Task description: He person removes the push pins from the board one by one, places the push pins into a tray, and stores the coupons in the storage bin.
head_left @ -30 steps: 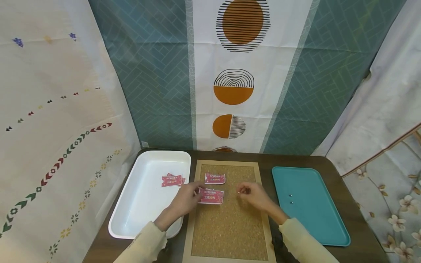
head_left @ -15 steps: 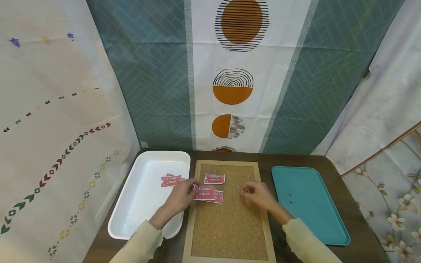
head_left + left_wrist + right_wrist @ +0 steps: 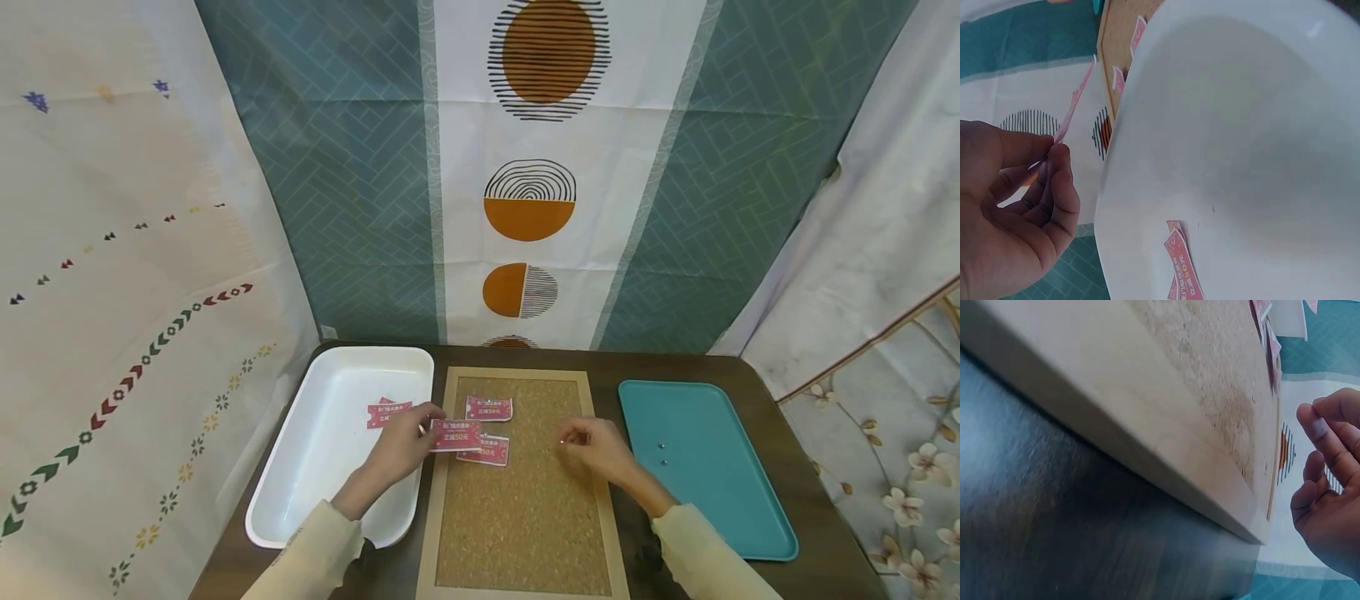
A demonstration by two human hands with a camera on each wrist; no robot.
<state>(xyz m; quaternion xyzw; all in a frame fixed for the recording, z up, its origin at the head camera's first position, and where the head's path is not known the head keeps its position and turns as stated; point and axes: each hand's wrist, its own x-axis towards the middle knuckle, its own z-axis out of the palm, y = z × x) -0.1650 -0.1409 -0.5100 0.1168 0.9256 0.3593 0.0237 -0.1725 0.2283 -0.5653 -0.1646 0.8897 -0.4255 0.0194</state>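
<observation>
My left hand (image 3: 401, 442) pinches a pink paper coupon (image 3: 456, 435) by its left end, between thumb and fingers, above the left edge of the corkboard (image 3: 525, 525). In the left wrist view the coupon (image 3: 1075, 103) is seen nearly edge-on. One coupon (image 3: 489, 408) lies on the cork near the top, with a tiny shiny dot at its upper edge. Below it another coupon (image 3: 491, 452) is partly hidden behind the held one. Over the board's right side, my right hand (image 3: 600, 450) pinches a tiny shiny thing, apparently a thumbtack (image 3: 562, 442); the right wrist view hides it.
Left of the board stands a white basin (image 3: 288, 492) with a few overlapping coupons (image 3: 382, 415). A teal tray (image 3: 727, 483) on the right holds two small silver tacks (image 3: 663, 454). All rest on a dark wooden table (image 3: 817, 542), with a patterned curtain (image 3: 360, 208) behind.
My left hand has lifted the coupon off the lower one and shifted it left and slightly up, uncovering part of the lower coupon. My right hand has drifted a little right.
</observation>
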